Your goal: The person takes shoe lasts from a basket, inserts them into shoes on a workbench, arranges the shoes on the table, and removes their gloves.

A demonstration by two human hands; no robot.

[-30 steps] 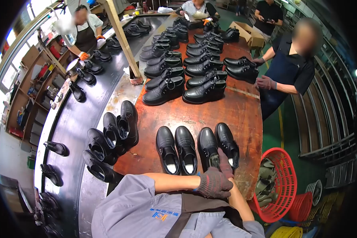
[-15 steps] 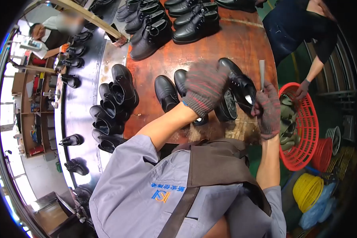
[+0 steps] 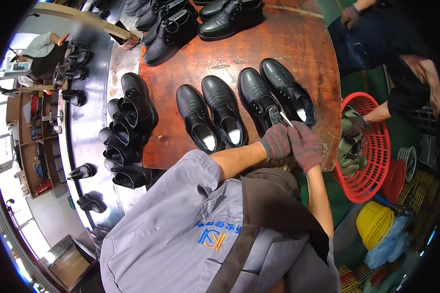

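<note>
My left hand [image 3: 277, 142], in a dark knit glove with red stripes, is closed at the heel end of a black leather shoe [image 3: 252, 88]. In my right hand [image 3: 307, 147], gloved alike, is a flat metal strip [image 3: 287, 118] reaching to this shoe's opening; its lower part is hidden by the fingers. Just right of that shoe lies another black shoe [image 3: 280, 78] with a pale insole patch. To the left are two more black shoes, one [image 3: 192, 110] beside the other [image 3: 221, 100], toes pointing away from me.
Several black shoes [image 3: 168, 36] stand at the table's [image 3: 298, 44] far end, and a row of others [image 3: 137, 97] lines its left edge. At the right, a co-worker's gloved hand [image 3: 354, 126] reaches into a red basket [image 3: 384, 163] of greenish shoe-shaped pieces. Yellow baskets [image 3: 375, 223] stand lower right.
My left hand has come down from above the shoes to the shoe's heel end. My right hand has moved left, tilting the metal strip from upright to the shoe opening. The co-worker's hand reaches deeper.
</note>
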